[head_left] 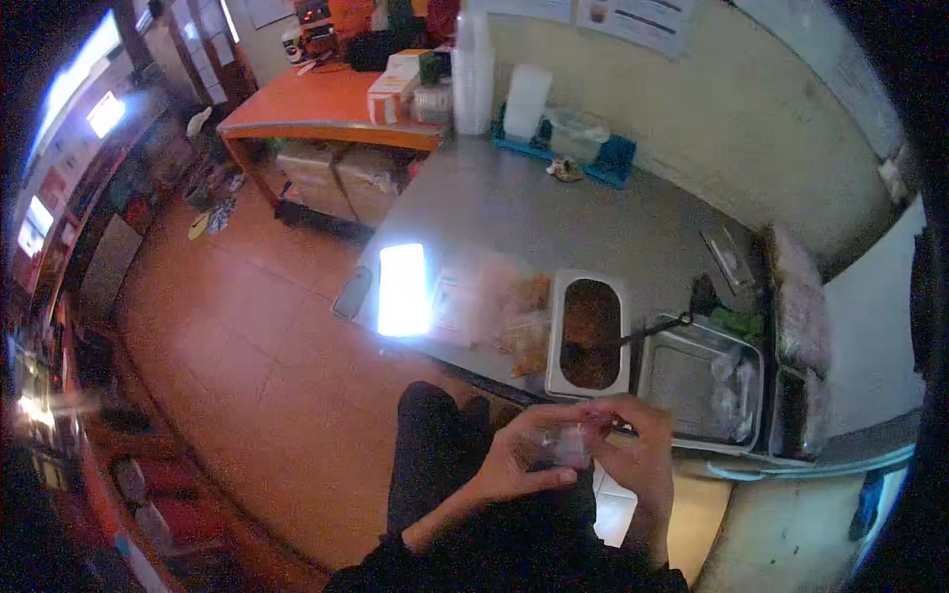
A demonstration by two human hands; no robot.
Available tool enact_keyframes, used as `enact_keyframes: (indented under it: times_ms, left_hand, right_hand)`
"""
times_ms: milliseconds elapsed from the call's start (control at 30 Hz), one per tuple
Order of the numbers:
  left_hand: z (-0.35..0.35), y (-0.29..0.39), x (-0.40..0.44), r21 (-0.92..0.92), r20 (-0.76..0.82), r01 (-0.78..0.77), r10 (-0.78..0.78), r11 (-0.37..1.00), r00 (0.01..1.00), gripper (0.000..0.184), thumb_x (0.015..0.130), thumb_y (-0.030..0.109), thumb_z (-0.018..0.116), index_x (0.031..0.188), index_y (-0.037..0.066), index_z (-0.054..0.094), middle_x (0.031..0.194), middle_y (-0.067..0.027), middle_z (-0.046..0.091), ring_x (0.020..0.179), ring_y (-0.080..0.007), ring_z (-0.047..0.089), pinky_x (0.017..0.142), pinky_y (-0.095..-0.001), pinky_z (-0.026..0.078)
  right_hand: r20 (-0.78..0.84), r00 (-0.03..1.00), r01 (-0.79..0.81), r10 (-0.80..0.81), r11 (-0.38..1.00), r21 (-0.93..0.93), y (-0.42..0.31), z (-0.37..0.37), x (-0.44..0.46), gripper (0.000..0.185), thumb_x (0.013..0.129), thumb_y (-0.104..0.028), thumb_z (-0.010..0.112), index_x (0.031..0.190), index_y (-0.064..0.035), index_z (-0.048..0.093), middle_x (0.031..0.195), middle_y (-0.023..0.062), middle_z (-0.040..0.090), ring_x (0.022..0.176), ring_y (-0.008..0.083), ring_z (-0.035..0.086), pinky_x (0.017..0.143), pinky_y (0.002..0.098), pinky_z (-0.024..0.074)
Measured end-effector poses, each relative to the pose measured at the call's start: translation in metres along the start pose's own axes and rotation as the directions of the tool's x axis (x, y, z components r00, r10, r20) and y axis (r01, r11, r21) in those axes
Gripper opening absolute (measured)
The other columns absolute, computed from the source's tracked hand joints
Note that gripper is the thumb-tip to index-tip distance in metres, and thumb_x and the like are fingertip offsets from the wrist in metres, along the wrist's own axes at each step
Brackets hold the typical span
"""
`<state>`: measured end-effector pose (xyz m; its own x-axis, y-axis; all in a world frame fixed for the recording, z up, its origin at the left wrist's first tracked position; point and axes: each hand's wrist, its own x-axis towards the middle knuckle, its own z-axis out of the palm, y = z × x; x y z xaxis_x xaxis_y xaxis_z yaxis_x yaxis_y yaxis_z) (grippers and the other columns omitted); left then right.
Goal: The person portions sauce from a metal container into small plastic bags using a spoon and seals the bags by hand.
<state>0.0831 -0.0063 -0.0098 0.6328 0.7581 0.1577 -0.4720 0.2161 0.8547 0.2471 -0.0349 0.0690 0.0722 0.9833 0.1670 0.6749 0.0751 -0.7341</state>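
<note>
A small clear plastic bag [567, 447] is between my two hands, close to my body and in front of the table's edge. My left hand [512, 463] curls around its side, with the thumb below. The fingers of my right hand [638, 443] pinch its upper end, where something reddish shows; blur hides what that is. Just beyond my hands stands a metal pan of dark brown food [591, 336], with a dark-handled ladle [652, 329] resting in it. Left of the pan lie blurred clear bags with orange-brown contents [529, 331].
A shallow metal tray [662, 395] holding crumpled plastic sits at the right. A glaring phone-like screen [403, 290] is at the metal table's [474, 212] left edge. Stacked clear cups [473, 79] and a blue tray [615, 163] line the wall. An orange table [297, 104] adjoins behind.
</note>
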Motion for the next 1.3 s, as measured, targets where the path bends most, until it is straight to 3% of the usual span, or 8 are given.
enact_keyframes:
  times_ms: [167, 233, 467, 567, 800, 1033, 1100, 1300]
  left_hand:
    - [-0.012, 0.003, -0.006, -0.145, -0.21, 0.07, -0.1, 0.987, 0.973, 0.064, 0.071, 0.01, 0.077, 0.124, 0.002, 0.043, 0.111, -0.0136, 0.058, 0.102, -0.0228, 0.059, 0.089, -0.0372, 0.048]
    - [-0.017, 0.002, -0.005, -0.185, -0.227, 0.036, -0.079, 0.982, 0.971, 0.063, 0.069, 0.015, 0.079, 0.121, 0.002, 0.045, 0.106, -0.0147, 0.06, 0.097, -0.0244, 0.062, 0.083, -0.037, 0.052]
    - [-0.027, 0.0, -0.01, -0.099, -0.314, 0.177, -0.199, 0.979, 0.928, 0.059, 0.073, 0.025, 0.076, 0.119, 0.002, 0.046, 0.104, -0.0174, 0.062, 0.093, -0.0269, 0.063, 0.074, -0.0349, 0.055]
    - [-0.031, -0.001, -0.016, -0.158, -0.345, 0.199, -0.243, 0.967, 0.907, 0.059, 0.075, 0.028, 0.075, 0.119, 0.0, 0.047, 0.103, -0.0162, 0.063, 0.092, -0.0247, 0.064, 0.076, -0.0333, 0.054]
    - [-0.049, -0.007, -0.017, -0.035, -0.426, 0.089, -0.095, 0.995, 0.9, 0.073, 0.067, 0.036, 0.081, 0.12, -0.002, 0.048, 0.096, -0.011, 0.063, 0.086, -0.0199, 0.064, 0.074, -0.0307, 0.053]
    - [-0.052, 0.0, -0.012, 0.013, -0.453, 0.047, -0.036, 0.999, 0.891, 0.074, 0.064, 0.037, 0.082, 0.118, 0.001, 0.046, 0.089, -0.0088, 0.063, 0.082, -0.0187, 0.063, 0.073, -0.0312, 0.053]
    - [-0.055, -0.005, -0.013, -0.05, -0.467, -0.016, -0.009, 0.999, 0.884, 0.079, 0.062, 0.039, 0.083, 0.12, 0.004, 0.041, 0.087, -0.0085, 0.062, 0.082, -0.0198, 0.064, 0.073, -0.0324, 0.053]
    - [-0.046, 0.01, -0.007, -0.007, -0.497, 0.034, -0.032, 0.999, 0.867, 0.086, 0.061, 0.04, 0.083, 0.124, 0.009, 0.034, 0.089, -0.0111, 0.061, 0.082, -0.0221, 0.064, 0.073, -0.0345, 0.054]
  right_hand:
    - [-0.01, 0.997, -0.071, 0.075, 0.975, 0.212, 0.013, -0.003, 0.001, 0.026, 0.077, -0.014, 0.071, 0.1, -0.0095, 0.059, 0.076, 0.0023, 0.061, 0.066, 0.0131, 0.059, 0.06, 0.0259, 0.047]
    - [-0.141, 0.922, -0.245, 0.361, 0.824, 0.512, 0.044, -0.008, 0.003, 0.022, 0.083, -0.016, 0.066, 0.101, -0.007, 0.057, 0.08, 0.0008, 0.06, 0.073, 0.0121, 0.058, 0.065, 0.0255, 0.0472]
    - [-0.433, 0.759, -0.329, 0.486, 0.86, 0.39, 0.089, 0.005, 0.051, 0.024, 0.089, -0.028, 0.058, 0.102, -0.0077, 0.06, 0.077, -0.0029, 0.056, 0.076, 0.0056, 0.05, 0.066, 0.0199, 0.0382]
    - [-0.421, 0.794, -0.129, 0.44, 0.797, 0.59, 0.084, 0.012, 0.067, 0.027, 0.09, -0.031, 0.056, 0.098, -0.0061, 0.062, 0.084, 0.0004, 0.062, 0.081, 0.0086, 0.052, 0.07, 0.023, 0.0398]
    - [-0.241, 0.97, -0.034, 0.025, 0.999, -0.03, 0.046, 0.0, 0.056, 0.021, 0.093, -0.018, 0.05, 0.089, -0.0028, 0.064, 0.079, 0.0095, 0.064, 0.069, 0.0172, 0.062, 0.065, 0.0294, 0.0476]
    - [-0.115, 0.989, 0.084, -0.093, 0.993, -0.085, 0.053, -0.029, 0.055, 0.02, 0.09, -0.025, 0.053, 0.096, -0.0096, 0.064, 0.099, 0.0082, 0.064, 0.085, 0.0272, 0.062, 0.074, 0.0367, 0.0499]
    - [-0.078, 0.969, 0.204, -0.237, 0.932, -0.298, 0.06, -0.029, 0.061, 0.018, 0.089, -0.021, 0.055, 0.098, -0.0093, 0.063, 0.101, 0.0079, 0.063, 0.089, 0.0289, 0.061, 0.077, 0.0391, 0.0496]
    - [-0.034, 0.969, 0.232, -0.245, 0.949, -0.214, 0.062, -0.018, 0.054, 0.018, 0.082, -0.022, 0.064, 0.094, -0.0077, 0.066, 0.088, 0.008, 0.063, 0.075, 0.0266, 0.062, 0.066, 0.0348, 0.05]
